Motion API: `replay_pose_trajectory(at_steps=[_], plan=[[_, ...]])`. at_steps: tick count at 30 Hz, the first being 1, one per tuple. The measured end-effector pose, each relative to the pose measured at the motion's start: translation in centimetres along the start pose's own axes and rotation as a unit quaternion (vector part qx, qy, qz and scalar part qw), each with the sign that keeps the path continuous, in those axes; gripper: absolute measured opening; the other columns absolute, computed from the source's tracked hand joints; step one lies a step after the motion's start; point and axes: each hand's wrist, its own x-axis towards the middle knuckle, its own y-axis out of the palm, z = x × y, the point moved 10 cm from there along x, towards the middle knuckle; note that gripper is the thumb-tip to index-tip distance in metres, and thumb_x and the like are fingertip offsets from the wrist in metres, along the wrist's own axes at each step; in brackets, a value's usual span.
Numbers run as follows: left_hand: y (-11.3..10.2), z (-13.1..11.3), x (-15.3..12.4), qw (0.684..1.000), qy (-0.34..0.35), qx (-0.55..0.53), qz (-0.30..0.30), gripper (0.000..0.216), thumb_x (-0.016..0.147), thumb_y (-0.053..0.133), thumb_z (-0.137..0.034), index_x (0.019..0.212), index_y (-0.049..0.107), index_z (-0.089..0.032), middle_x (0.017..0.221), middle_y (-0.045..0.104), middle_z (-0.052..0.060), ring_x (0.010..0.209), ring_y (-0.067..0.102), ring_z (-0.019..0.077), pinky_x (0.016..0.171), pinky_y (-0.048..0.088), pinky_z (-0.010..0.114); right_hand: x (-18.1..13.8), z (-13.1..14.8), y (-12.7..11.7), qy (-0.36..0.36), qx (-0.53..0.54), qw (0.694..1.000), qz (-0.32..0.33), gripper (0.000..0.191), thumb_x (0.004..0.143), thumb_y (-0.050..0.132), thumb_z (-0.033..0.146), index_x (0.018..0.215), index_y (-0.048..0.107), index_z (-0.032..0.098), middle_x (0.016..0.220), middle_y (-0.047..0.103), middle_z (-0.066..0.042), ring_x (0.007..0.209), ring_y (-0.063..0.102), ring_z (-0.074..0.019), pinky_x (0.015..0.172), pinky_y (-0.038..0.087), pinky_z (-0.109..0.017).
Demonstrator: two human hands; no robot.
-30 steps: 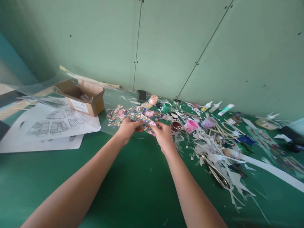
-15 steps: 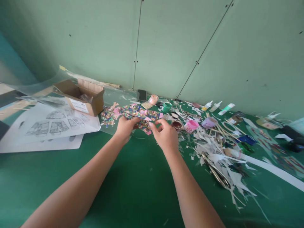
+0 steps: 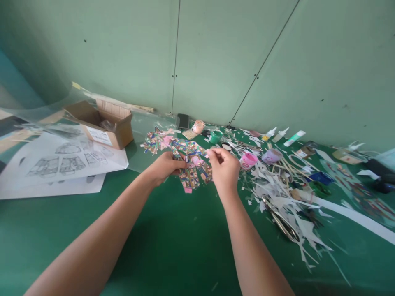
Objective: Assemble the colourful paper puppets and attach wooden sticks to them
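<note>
Between my hands is a flat, brightly patterned cut-out figure [image 3: 193, 160] in pink, blue, green and gold, with jagged edges. My left hand [image 3: 165, 166] is closed on its left side, thumb lying over the top. Thumb and forefinger of my right hand [image 3: 224, 166] pinch its upper right edge, the other fingers curled. The figure is held just above the green table, and its lower part with a pink tip hangs toward me. What lies under my left fingers is hidden.
An open cardboard box [image 3: 119, 130] stands on the left, by printed sheets [image 3: 74, 160]. Paint jars, including a pink one [image 3: 248, 160] and a green one [image 3: 215, 136], stand behind and to the right. Paper scraps [image 3: 277, 185], metal scissors-like tool [image 3: 280, 222] and glue bottles [image 3: 280, 135] lie right.
The cut-out figure has turned and its lower part now shows more, swung down toward me. My right hand has moved slightly right and up along its edge.
</note>
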Motion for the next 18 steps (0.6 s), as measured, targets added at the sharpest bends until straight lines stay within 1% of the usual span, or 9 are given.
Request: replay_pose_trajectory(at_steps=[2, 4, 6, 9, 11, 13, 15, 16, 18], plan=[[0.7, 0.2, -0.1, 0.999, -0.014, 0.004, 0.035, 0.017, 0.050, 0.083, -0.014, 0.059, 0.068, -0.016, 0.065, 0.069, 0.005, 0.053, 0.058, 0.0120, 0.046, 0.045, 0.021, 0.4, -0.6, -0.6, 0.010, 0.009, 1.000, -0.012, 0.023, 0.084, 0.055, 0.039, 0.079, 0.067, 0.020, 0.070, 0.069, -0.004, 0.064, 0.061, -0.0186, 0.063, 0.045, -0.029], [1.1, 0.4, -0.2, 0.998, -0.026, 0.000, 0.054, 0.018, 0.051, 0.084, -0.015, 0.062, 0.070, -0.016, 0.071, 0.071, 0.007, 0.059, 0.062, 0.0139, 0.051, 0.050, 0.022, 0.7, -1.4, -0.6, 0.021, 0.008, 1.000, -0.012, 0.023, 0.083, 0.054, 0.038, 0.081, 0.067, 0.019, 0.071, 0.069, -0.005, 0.065, 0.061, -0.0189, 0.064, 0.045, -0.029], [1.0, 0.5, -0.1, 0.998, -0.028, -0.011, 0.048, 0.017, 0.053, 0.084, -0.014, 0.064, 0.071, -0.015, 0.073, 0.072, 0.007, 0.061, 0.064, 0.0140, 0.054, 0.052, 0.022, 0.9, -2.3, -0.3, 0.039, -0.007, 0.999, 0.000, 0.027, 0.082, 0.054, 0.041, 0.086, 0.067, 0.018, 0.075, 0.068, -0.006, 0.067, 0.061, -0.0197, 0.066, 0.045, -0.031], [0.4, 0.3, 0.1, 0.999, -0.011, -0.032, 0.017, 0.016, 0.055, 0.084, -0.013, 0.064, 0.070, -0.014, 0.072, 0.072, 0.008, 0.059, 0.063, 0.0129, 0.055, 0.052, 0.023, 0.8, -3.5, 0.6, 0.084, 0.011, 0.996, 0.032, 0.042, 0.079, 0.057, 0.052, 0.100, 0.067, 0.016, 0.077, 0.068, -0.007, 0.067, 0.061, -0.0205, 0.064, 0.045, -0.032], [0.3, 0.3, 0.2, 0.999, -0.004, -0.048, 0.010, 0.017, 0.056, 0.084, -0.013, 0.065, 0.070, -0.013, 0.074, 0.072, 0.009, 0.060, 0.064, 0.0133, 0.059, 0.054, 0.025, 0.6, -3.7, 1.5, 0.109, 0.062, 0.990, 0.072, 0.049, 0.076, 0.060, 0.057, 0.100, 0.068, 0.015, 0.076, 0.069, -0.007, 0.068, 0.062, -0.0209, 0.063, 0.046, -0.031], [0.3, 0.4, 0.3, 0.998, -0.002, -0.058, 0.013, 0.017, 0.057, 0.084, -0.013, 0.066, 0.070, -0.013, 0.076, 0.072, 0.009, 0.062, 0.065, 0.0140, 0.063, 0.055, 0.027, 0.1, -3.3, 2.7, 0.121, 0.098, 0.979, 0.133, 0.047, 0.072, 0.065, 0.058, 0.090, 0.071, 0.015, 0.074, 0.069, -0.006, 0.070, 0.062, -0.0210, 0.063, 0.045, -0.030], [0.3, 0.5, 0.3, 0.998, -0.003, -0.059, 0.015, 0.016, 0.058, 0.083, -0.014, 0.067, 0.070, -0.013, 0.076, 0.071, 0.009, 0.063, 0.065, 0.0141, 0.064, 0.055, 0.027, -0.5, -3.2, 3.7, 0.136, 0.100, 0.966, 0.196, 0.042, 0.069, 0.069, 0.056, 0.080, 0.073, 0.015, 0.071, 0.069, -0.004, 0.068, 0.060, -0.0198, 0.061, 0.043, -0.029], [0.3, 0.5, 0.4, 0.998, -0.003, -0.055, 0.016, 0.017, 0.058, 0.083, -0.015, 0.068, 0.070, -0.013, 0.074, 0.071, 0.008, 0.062, 0.064, 0.0138, 0.063, 0.055, 0.027, -0.9, -3.2, 4.1, 0.145, 0.094, 0.960, 0.220, 0.040, 0.068, 0.070, 0.055, 0.078, 0.073, 0.015, 0.069, 0.068, -0.003, 0.066, 0.059, -0.0190, 0.060, 0.042, -0.028], [0.4, 0.6, 0.3, 0.999, -0.005, -0.043, 0.020, 0.018, 0.057, 0.084, -0.017, 0.068, 0.069, -0.014, 0.070, 0.069, 0.006, 0.058, 0.061, 0.0121, 0.060, 0.053, 0.026, -1.4, -3.6, 4.7, 0.159, 0.085, 0.952, 0.248, 0.038, 0.067, 0.072, 0.051, 0.078, 0.073, 0.015, 0.064, 0.066, -0.001, 0.061, 0.056, -0.0174, 0.058, 0.040, -0.028]])
